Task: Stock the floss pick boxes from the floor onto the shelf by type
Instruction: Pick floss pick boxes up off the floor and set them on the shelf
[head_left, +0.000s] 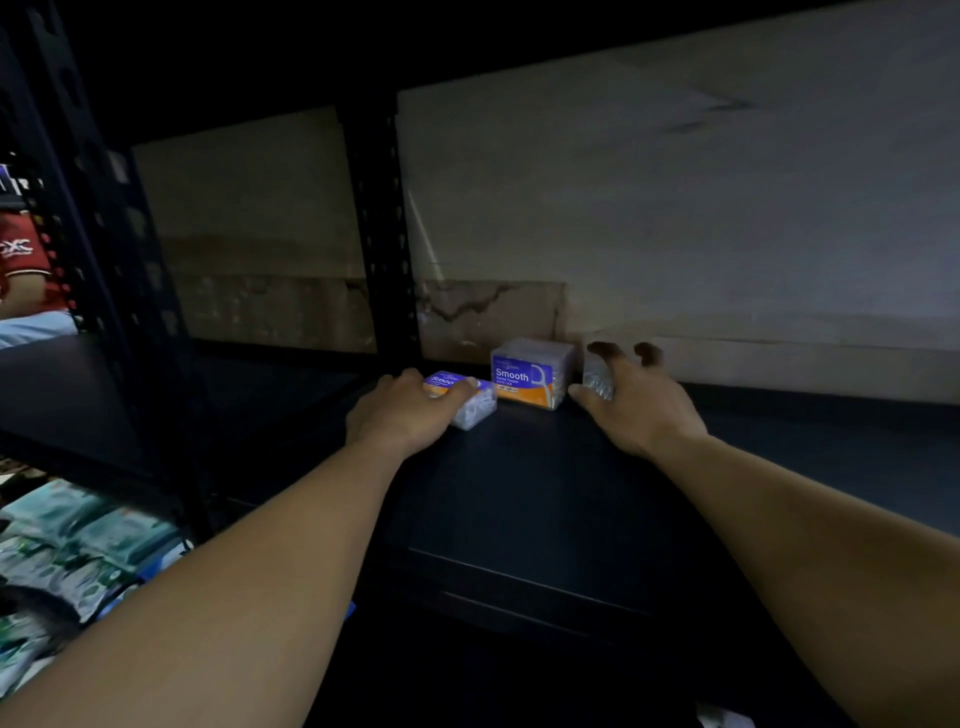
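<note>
On the dark shelf board (545, 483), against the back wall, a clear floss pick box (530, 376) with a purple and orange "Smooth" label stands upright. To its left my left hand (410, 410) grips a second box of the same kind (470, 400), which lies tilted with its label up. To the right my right hand (631, 400) has its fingers spread around a third clear box (597, 382), touching it; whether the fingers close on it is unclear. That box is mostly hidden by the hand.
A black perforated upright (384, 244) stands behind the boxes, another upright (78, 218) at the left. Packaged goods (67, 545) lie on a lower level at the bottom left. A person in a red shirt (21, 260) shows at the far left.
</note>
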